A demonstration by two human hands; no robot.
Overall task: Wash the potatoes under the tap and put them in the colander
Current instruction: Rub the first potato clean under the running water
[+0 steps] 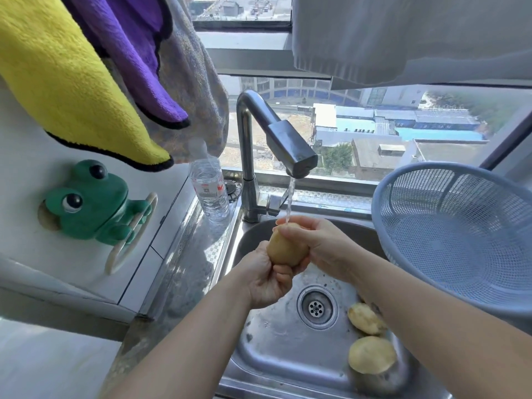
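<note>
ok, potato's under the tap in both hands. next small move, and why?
Probably roll the yellow-brown potato between the left hand and right hand. The thin water stream strikes only its top end, so the lower part may need rinsing. The blue plastic mesh colander holds nothing yet, and two more potatoes wait in the steel sink.
</note>
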